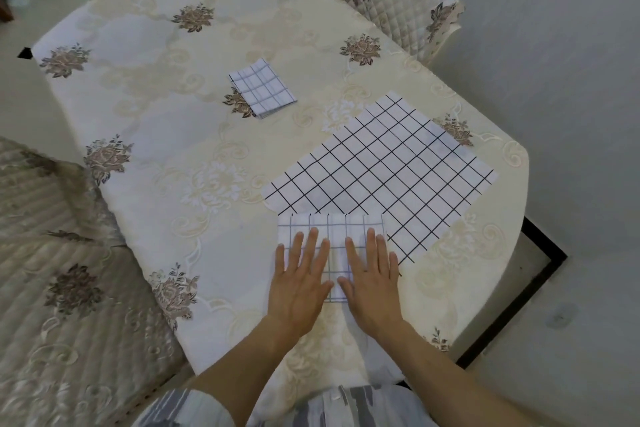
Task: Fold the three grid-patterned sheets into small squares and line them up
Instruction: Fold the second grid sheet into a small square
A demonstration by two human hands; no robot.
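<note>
Tablecloth (pixel 156 121), left hand (pixel 299 282), right hand (pixel 372 282) pressing square-on sheet (pixel 332 225)

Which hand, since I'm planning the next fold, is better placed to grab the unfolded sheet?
Right, probably. The right hand lies beside the unfolded sheet, which spreads to that side; the left hand is farther from it.

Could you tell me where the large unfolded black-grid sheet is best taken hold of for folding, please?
I'd pinch the large sheet at its two far corners, from the right side of the table: it lies flat and skewed, those corners free, its near edge under the folded sheet pressed by the left hand and right hand.
</note>
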